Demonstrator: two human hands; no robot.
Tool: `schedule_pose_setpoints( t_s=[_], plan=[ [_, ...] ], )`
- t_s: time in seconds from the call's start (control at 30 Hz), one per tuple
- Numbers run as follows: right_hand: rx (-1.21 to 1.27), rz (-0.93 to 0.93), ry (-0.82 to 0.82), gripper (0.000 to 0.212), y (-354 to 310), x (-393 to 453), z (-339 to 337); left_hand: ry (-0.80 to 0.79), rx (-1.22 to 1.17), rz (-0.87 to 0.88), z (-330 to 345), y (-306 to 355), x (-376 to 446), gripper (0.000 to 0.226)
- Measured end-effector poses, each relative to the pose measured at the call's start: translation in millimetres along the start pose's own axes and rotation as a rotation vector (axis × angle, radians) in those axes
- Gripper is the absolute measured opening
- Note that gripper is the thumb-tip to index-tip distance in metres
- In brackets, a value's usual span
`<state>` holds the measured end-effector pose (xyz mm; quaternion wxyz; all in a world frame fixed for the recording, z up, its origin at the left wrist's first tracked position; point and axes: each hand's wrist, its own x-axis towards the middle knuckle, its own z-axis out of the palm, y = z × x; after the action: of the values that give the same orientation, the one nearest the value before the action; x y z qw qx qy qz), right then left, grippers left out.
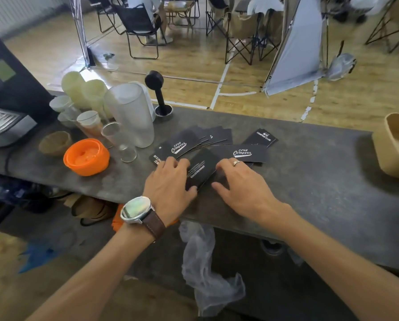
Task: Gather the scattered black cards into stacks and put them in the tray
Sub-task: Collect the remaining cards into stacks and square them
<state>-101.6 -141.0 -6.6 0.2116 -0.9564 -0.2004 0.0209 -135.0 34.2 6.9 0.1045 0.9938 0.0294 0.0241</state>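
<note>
Head view: both hands lie palm-down on the grey surface point(309, 158), either side of one black card point(202, 169) that sits skewed between them. Left hand point(168, 179) has its fingers point(170, 162) loosely spread, tips on the near edge of the card fan, thumb touching the skewed card's lower edge. Right hand point(242, 181) is flat as well, fingers point(226, 164) slightly apart, tips resting on or just beside a card under them; cannot tell which. Neither hand pinches anything.

Black cards point(182, 144): overlapping fan just behind the left hand, one logo card point(247, 152) behind the right hand, a small separate stack point(262, 136) further back and right. Tray point(383, 154), tan, sits at the far right edge of the surface, well apart from the cards. No card can be seen in it, though only part of its inside shows.

Risks, as judgement:
- Skewed card lies near the front edge of the surface. Sweeping inward with flat palms could push it or its neighbours off the edge.
- Cards are thin and flat on a matte top, so hard to lift; sliding them together may shingle them unevenly, giving a crooked stack that spills on the long carry to the tray.
- Clear glass point(115, 135), tall frosted cup point(133, 114) and orange lid point(86, 156) stand just left of the fan. A wide left-hand sweep or an elbow could knock the glass over.
- Back stack is easy to miss.
</note>
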Motion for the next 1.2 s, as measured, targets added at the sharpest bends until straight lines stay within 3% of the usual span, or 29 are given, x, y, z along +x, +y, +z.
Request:
schedule_pose_setpoints(
  t_s=[0.1,0.23,0.33,0.47,0.67,0.83,0.93,1.2],
  plan=[
    [0.313,0.169,0.070,0.027,7,-14,-10,0.010,-0.094,0.061,3,26,-7,0.058],
    [-0.129,0.081,0.086,0.028,27,-29,-28,-0.004,0.002,0.189,7,46,-3,0.042],
    [-0.333,0.011,0.125,0.012,43,-35,-35,-0.035,0.036,0.284,5,58,0,0.025],
    [-0.402,-0.081,0.172,0.015,56,-42,-43,0.018,0.102,0.358,10,70,-3,0.014],
    [-0.306,-0.014,-0.025,0.011,63,-49,-33,0.003,-0.012,0.407,29,80,0,0.010],
    [-0.309,0.038,0.019,0.015,79,-48,-36,0.116,-0.058,0.222,24,26,15,0.031],
    [-0.327,0.090,0.026,0.014,89,-46,-40,-0.050,0.093,0.015,20,-10,26,0.047],
    [-0.309,0.089,0.004,0.013,95,-44,-36,-0.073,0.070,-0.017,25,-14,28,0.059]
  ],
)
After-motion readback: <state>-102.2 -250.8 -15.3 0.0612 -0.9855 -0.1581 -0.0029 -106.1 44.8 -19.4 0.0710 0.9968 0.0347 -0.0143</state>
